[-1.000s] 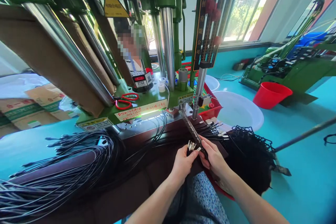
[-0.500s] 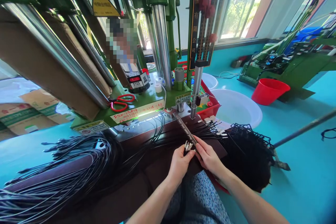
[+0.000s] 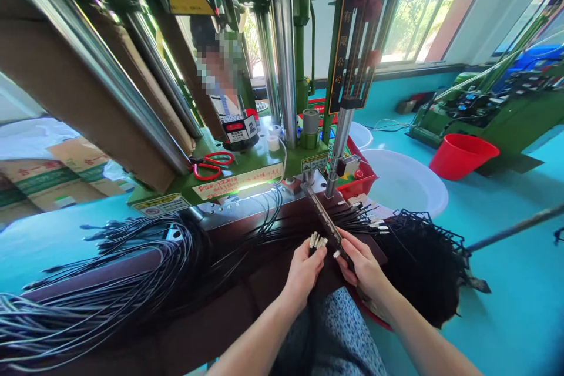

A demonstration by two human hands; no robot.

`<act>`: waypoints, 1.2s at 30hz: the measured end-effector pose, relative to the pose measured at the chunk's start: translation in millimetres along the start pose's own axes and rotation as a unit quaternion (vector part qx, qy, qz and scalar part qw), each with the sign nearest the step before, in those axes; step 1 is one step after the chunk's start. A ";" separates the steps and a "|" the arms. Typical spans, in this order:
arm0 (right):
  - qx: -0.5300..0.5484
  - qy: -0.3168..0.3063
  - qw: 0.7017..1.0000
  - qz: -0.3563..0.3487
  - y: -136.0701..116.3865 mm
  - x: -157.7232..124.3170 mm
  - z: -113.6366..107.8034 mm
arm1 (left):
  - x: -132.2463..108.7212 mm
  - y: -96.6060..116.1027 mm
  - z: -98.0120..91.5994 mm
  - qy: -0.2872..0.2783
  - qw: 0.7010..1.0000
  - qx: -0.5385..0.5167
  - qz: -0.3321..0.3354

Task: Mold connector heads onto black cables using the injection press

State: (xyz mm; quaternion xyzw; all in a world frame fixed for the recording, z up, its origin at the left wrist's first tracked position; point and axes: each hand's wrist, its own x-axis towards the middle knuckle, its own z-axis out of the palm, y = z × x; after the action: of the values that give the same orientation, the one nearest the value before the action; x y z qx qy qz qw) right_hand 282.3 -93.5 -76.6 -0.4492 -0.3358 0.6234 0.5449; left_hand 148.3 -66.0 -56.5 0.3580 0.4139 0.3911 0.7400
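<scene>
My left hand (image 3: 304, 273) is shut on a small bunch of black wires ending in metal terminals (image 3: 316, 240). My right hand (image 3: 363, 270) grips the lower end of a long, dark, slotted metal bar (image 3: 326, 222), and black wires lie across the bar. A short gap separates my two hands. A thick bundle of black cables (image 3: 132, 258) lies to the left on a dark padded surface (image 3: 211, 311). Tangled black wires (image 3: 425, 264) hang to the right above a red basin (image 3: 372, 320).
A green press machine (image 3: 247, 173) with chrome columns (image 3: 284, 64) stands directly ahead, with red-handled scissors (image 3: 211, 165) on its bed. A person (image 3: 227, 106) stands behind it. To the right are a white basin (image 3: 403, 182), a red bucket (image 3: 462, 155) and another green machine (image 3: 484, 108).
My hands have moved slightly apart, with my right hand lower along the bar. The terminals in my left hand sit a little higher. The whole view has shifted slightly.
</scene>
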 end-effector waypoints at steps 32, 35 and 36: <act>-0.152 -0.050 0.987 -0.016 -2.7 -2.6 0.7 | 3.1 -0.9 -5.9 -0.015 0.998 0.061 -0.003; -0.142 -0.037 0.989 -0.009 -5.3 -2.7 3.8 | 4.0 4.4 -11.8 0.022 0.993 0.082 0.080; -0.135 -0.032 0.990 -0.004 -6.0 -2.4 3.8 | 4.7 7.2 -14.9 0.049 0.992 0.065 0.096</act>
State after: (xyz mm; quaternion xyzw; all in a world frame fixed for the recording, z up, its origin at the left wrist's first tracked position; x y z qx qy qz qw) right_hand 281.1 -94.5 -69.3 -0.4974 -0.4360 0.5838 0.4709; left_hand 134.7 -55.7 -57.8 0.4237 0.4376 0.4498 0.6532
